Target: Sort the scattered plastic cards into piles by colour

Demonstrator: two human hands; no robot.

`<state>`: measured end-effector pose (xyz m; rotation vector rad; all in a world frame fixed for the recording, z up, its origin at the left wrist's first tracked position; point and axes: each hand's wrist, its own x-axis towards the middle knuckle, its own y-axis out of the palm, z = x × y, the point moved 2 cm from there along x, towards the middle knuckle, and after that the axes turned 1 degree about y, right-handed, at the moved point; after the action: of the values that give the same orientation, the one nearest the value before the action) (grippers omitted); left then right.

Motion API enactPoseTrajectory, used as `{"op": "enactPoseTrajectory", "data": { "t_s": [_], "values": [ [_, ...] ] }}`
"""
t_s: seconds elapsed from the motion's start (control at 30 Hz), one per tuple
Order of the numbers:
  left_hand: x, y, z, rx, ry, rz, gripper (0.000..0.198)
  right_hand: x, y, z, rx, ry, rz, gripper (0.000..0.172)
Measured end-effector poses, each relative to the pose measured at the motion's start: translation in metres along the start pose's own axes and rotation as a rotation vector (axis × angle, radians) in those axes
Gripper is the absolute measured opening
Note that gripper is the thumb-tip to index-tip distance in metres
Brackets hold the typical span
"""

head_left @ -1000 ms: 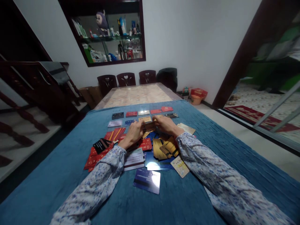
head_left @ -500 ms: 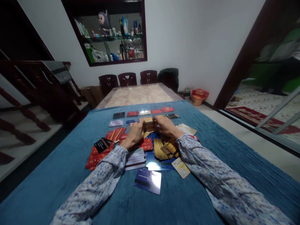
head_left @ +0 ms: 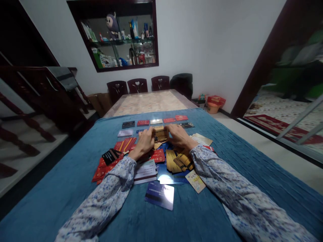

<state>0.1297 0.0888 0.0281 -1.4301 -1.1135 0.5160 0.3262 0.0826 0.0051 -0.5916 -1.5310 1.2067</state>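
Taking the held gold bank cards (head_left: 160,134) as the clock's centre, with twelve pointing away from the wearer, the left grip (head_left: 144,141) closes on their nine o'clock end and the right grip (head_left: 178,135) on their three o'clock end; this two-ended hold probably lets the fingers press the edges level. The bundle appears tilted up above the blue cloth (head_left: 47,191), but the fingers hide how many cards it has. Beyond it, the black stack (head_left: 128,124) at ten, the white stack (head_left: 156,121) at twelve and the red stack (head_left: 181,118) near two sit with gaps between, likely so that each colour reads as its own pile. On the near side the order loosens: the red heap (head_left: 104,170) spreads at eight with the black cards (head_left: 110,156) on top, the loose gold cards (head_left: 176,161) fan at five, and the purple card (head_left: 159,195) lies alone at six. The cloth covers the near part of the worktop (head_left: 153,102), presumably giving thin cards a soft bed that resists sliding.
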Motion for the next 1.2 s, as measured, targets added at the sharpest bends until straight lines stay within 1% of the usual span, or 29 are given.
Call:
{"op": "enactPoseTrajectory", "data": {
  "t_s": [0.17,0.27,0.43,0.7,0.8,1.0,1.2],
  "values": [
    [-0.004,-0.006,-0.003,0.027,0.04,0.022,0.036,-0.001,-0.01,0.0,-0.03,-0.028,0.008,0.047],
    [-0.005,-0.006,-0.002,0.067,0.07,0.03,0.041,-0.001,-0.015,-0.001,-0.038,-0.066,0.003,0.048],
    [-0.005,-0.004,0.001,0.109,0.1,0.027,0.044,0.001,-0.017,-0.003,-0.041,-0.101,0.038,0.052],
    [0.001,-0.017,-0.001,0.17,0.156,0.066,0.041,0.004,-0.02,-0.01,-0.04,-0.131,0.07,0.05],
    [0.006,-0.02,-0.001,0.176,0.162,0.087,0.039,0.01,-0.023,-0.012,-0.037,-0.162,0.087,0.045],
    [0.023,-0.02,0.009,0.141,0.142,0.101,0.034,0.026,-0.028,-0.015,-0.038,-0.196,0.136,0.019],
    [0.044,-0.02,0.019,0.111,0.116,0.12,0.022,0.045,-0.027,-0.02,-0.044,-0.192,0.162,0.018]
  ]
}}
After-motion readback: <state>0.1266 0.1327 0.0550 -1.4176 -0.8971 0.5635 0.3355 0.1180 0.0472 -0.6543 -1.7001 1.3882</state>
